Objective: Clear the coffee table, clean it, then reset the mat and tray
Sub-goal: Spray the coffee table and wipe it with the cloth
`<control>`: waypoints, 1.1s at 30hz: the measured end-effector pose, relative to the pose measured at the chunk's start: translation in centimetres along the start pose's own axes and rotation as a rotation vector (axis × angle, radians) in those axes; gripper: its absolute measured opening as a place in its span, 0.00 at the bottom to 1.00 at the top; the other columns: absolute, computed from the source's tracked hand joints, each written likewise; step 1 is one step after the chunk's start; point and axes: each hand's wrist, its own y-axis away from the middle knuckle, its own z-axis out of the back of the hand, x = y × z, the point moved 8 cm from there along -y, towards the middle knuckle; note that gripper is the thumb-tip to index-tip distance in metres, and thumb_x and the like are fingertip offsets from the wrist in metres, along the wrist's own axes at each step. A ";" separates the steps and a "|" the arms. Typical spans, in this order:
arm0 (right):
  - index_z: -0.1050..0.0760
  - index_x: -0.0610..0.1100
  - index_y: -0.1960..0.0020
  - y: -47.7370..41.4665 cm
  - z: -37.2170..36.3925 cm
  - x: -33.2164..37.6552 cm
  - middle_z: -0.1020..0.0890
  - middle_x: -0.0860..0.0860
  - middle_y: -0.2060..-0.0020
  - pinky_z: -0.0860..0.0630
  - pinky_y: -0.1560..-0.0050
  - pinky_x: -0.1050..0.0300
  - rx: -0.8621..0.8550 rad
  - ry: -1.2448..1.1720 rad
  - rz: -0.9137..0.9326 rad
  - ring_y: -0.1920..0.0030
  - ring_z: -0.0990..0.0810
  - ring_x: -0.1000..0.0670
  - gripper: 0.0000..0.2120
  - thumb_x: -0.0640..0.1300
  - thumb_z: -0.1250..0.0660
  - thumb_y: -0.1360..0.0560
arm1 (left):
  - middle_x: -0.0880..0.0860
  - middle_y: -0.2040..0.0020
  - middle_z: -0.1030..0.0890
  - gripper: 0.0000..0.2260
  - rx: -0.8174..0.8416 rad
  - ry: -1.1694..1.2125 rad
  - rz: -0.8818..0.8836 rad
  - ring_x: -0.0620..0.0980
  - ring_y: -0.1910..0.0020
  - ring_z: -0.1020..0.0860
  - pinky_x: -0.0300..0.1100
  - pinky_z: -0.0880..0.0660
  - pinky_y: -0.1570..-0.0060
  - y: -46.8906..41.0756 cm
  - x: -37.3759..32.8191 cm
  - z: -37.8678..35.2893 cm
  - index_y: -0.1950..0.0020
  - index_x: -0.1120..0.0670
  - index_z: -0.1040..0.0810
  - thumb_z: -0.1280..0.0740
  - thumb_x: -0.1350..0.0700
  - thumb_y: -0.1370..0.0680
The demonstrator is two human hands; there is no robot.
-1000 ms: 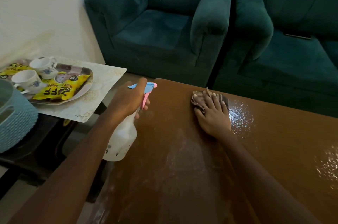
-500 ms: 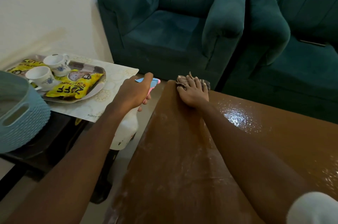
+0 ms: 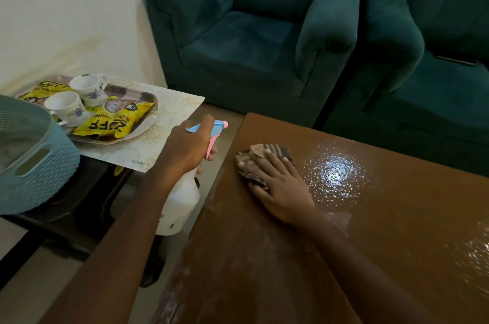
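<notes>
The brown coffee table (image 3: 370, 244) fills the lower right, with a wet sprayed patch (image 3: 333, 172) near its far edge. My right hand (image 3: 280, 186) lies flat with straight fingers on a striped brown cloth (image 3: 254, 162), pressing it to the table near the far left corner. My left hand (image 3: 188, 146) grips the neck of a white spray bottle (image 3: 180, 207) with a blue and pink head, held off the table's left edge. On a dark side table at left lies the pale mat (image 3: 169, 117) with the tray (image 3: 148, 109) on it.
The tray carries two white cups (image 3: 76, 101) and yellow snack packets (image 3: 113, 122). A light blue basket (image 3: 34, 159) stands at the far left. Two teal armchairs (image 3: 251, 40) sit behind the coffee table. A strip of floor runs between the two tables.
My right hand has slid the cloth back from the table's far left corner toward me. My left hand still holds the spray bottle in about the same place.
</notes>
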 end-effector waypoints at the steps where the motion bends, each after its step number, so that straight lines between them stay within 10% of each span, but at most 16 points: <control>1: 0.51 0.64 0.21 0.3 0.4 -2.1 0.51 0.59 0.20 0.62 0.22 0.49 -0.022 0.000 -0.092 0.21 0.61 0.54 0.30 0.66 0.62 0.22 | 0.54 0.62 0.18 0.25 0.011 -0.009 0.001 0.49 0.67 0.21 0.38 0.26 0.72 0.4 -0.3 -0.4 0.48 0.58 0.22 0.48 0.40 0.19; 5: 0.56 0.63 0.21 0.5 1.2 -7.7 0.58 0.58 0.20 0.63 0.22 0.45 -0.066 -0.016 -0.439 0.21 0.63 0.51 0.27 0.64 0.58 0.19 | 0.53 0.63 0.20 0.23 0.043 -0.048 -0.026 0.48 0.67 0.23 0.36 0.29 0.70 1.6 -1.6 -1.7 0.49 0.57 0.23 0.48 0.41 0.18; 11: 0.62 0.72 0.26 6.1 0.4 -4.9 0.57 0.61 0.21 0.64 0.22 0.48 0.019 -0.005 -0.132 0.22 0.66 0.55 0.26 0.67 0.65 0.24 | 0.52 0.62 0.20 0.22 0.121 -0.126 -0.063 0.48 0.65 0.21 0.37 0.26 0.68 3.4 -3.2 -3.9 0.48 0.56 0.24 0.48 0.39 0.19; 17: 0.56 0.67 0.23 13.6 1.7 -10.8 0.55 0.61 0.21 0.64 0.24 0.53 -0.066 -0.049 -0.469 0.24 0.66 0.59 0.24 0.61 0.56 0.17 | 0.53 0.60 0.19 0.21 0.235 -0.170 -0.073 0.51 0.61 0.19 0.40 0.24 0.67 7.0 -4.1 -6.9 0.50 0.54 0.24 0.46 0.38 0.19; 33: 0.58 0.63 0.21 21.5 1.4 -10.9 0.56 0.60 0.20 0.64 0.22 0.50 -0.117 -0.103 -0.521 0.22 0.65 0.57 0.26 0.60 0.55 0.17 | 0.51 0.66 0.21 0.21 0.256 -0.428 -0.055 0.45 0.71 0.24 0.36 0.30 0.72 18.7 -3.3 -10.8 0.55 0.54 0.25 0.45 0.38 0.20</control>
